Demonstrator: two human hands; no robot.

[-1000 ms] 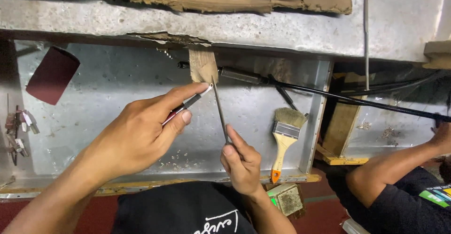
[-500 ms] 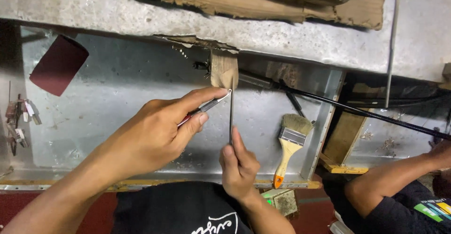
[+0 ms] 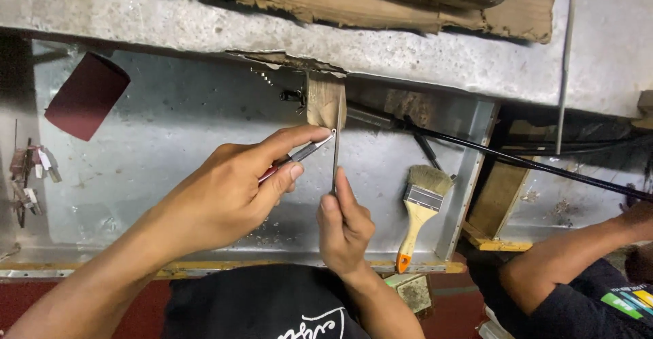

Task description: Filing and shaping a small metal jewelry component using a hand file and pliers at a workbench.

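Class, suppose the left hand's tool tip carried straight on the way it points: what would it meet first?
Probably the thin metal rod held upright by the right hand; the left hand aims its tool there, though depth is unclear.

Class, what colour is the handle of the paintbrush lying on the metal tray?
The paintbrush handle is pale yellow with an orange tip, seen in the head view.

My left hand (image 3: 224,199) covers most of red-handled tool (image 3: 299,154); its tip too small to identify. Co-worker's arm (image 3: 564,257) at 4 o'clock cut off by frame edge, hand hidden. Small clips (image 3: 30,176) at 9 o'clock too blurred to identify.
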